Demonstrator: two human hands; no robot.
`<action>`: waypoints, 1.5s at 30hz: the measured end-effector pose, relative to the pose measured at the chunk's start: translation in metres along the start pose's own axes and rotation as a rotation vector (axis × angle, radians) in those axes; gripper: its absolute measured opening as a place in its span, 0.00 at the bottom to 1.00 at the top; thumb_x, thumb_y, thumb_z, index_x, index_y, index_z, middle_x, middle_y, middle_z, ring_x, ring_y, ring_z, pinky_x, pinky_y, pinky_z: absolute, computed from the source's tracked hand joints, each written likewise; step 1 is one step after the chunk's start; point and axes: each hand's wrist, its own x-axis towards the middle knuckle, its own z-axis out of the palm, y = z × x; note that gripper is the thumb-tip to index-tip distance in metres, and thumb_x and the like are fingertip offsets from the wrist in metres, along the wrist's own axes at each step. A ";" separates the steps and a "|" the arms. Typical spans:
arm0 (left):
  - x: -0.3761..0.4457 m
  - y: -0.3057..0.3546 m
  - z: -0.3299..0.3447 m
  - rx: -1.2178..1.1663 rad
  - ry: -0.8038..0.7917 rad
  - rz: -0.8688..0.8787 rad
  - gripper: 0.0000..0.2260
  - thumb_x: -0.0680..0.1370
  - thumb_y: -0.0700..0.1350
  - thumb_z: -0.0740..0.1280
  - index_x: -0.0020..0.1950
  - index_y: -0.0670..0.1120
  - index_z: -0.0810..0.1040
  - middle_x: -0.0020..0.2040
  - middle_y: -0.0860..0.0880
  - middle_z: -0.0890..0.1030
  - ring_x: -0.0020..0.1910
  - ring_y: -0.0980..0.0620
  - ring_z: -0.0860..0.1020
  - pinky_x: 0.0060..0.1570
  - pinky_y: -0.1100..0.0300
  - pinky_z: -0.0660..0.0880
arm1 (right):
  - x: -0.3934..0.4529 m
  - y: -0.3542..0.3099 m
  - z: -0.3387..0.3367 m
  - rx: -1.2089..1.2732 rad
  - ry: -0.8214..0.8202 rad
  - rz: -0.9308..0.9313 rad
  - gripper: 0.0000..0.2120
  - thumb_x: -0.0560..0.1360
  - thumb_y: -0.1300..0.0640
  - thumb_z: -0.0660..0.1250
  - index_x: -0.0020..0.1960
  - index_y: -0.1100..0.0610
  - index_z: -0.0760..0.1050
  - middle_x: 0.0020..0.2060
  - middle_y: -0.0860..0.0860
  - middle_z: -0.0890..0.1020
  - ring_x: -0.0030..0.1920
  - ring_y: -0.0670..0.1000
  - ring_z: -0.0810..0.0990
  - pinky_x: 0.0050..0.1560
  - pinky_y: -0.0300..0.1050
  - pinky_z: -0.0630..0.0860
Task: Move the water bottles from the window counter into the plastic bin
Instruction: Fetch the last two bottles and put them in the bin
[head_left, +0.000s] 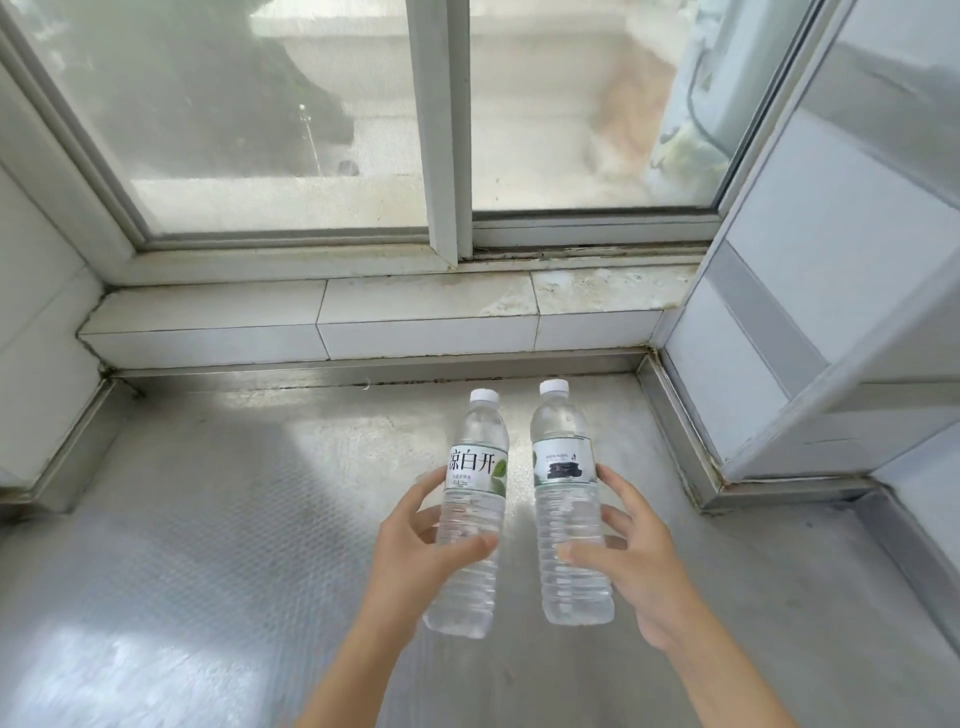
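Note:
Two clear water bottles with white caps are held side by side above the steel window counter (208, 519). My left hand (410, 545) grips the left bottle (475, 467), whose white label carries large dark characters and a green leaf. My right hand (628, 556) grips the right bottle (563, 462), whose label shows a dark printed patch. Each hand wraps the ribbed lower half of its bottle. Both bottles are roughly upright and look lifted off the counter. No plastic bin is in view.
A tiled sill (322, 312) and a sliding window (447, 130) run along the back. White tiled walls close the counter at the left (36, 312) and right (779, 338). A raised steel lip (670, 415) borders the counter's right side.

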 end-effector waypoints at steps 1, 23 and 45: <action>-0.012 0.007 0.007 0.000 -0.009 0.028 0.36 0.63 0.37 0.81 0.66 0.60 0.74 0.48 0.49 0.88 0.47 0.50 0.86 0.52 0.49 0.81 | -0.014 -0.004 -0.007 0.018 0.009 -0.027 0.44 0.56 0.63 0.77 0.67 0.40 0.68 0.49 0.49 0.85 0.46 0.51 0.84 0.40 0.42 0.79; -0.289 0.066 0.183 -0.057 -0.448 0.366 0.35 0.58 0.44 0.81 0.61 0.63 0.76 0.46 0.51 0.88 0.49 0.52 0.85 0.56 0.46 0.79 | -0.364 0.031 -0.170 0.323 0.415 -0.373 0.54 0.38 0.55 0.85 0.63 0.41 0.71 0.49 0.49 0.86 0.48 0.51 0.85 0.45 0.49 0.82; -0.388 0.071 0.268 0.048 -1.239 0.330 0.38 0.54 0.46 0.81 0.63 0.60 0.76 0.48 0.52 0.88 0.49 0.58 0.84 0.57 0.46 0.78 | -0.542 0.062 -0.139 0.487 1.152 -0.475 0.57 0.33 0.53 0.86 0.61 0.38 0.74 0.50 0.53 0.86 0.47 0.54 0.85 0.52 0.54 0.74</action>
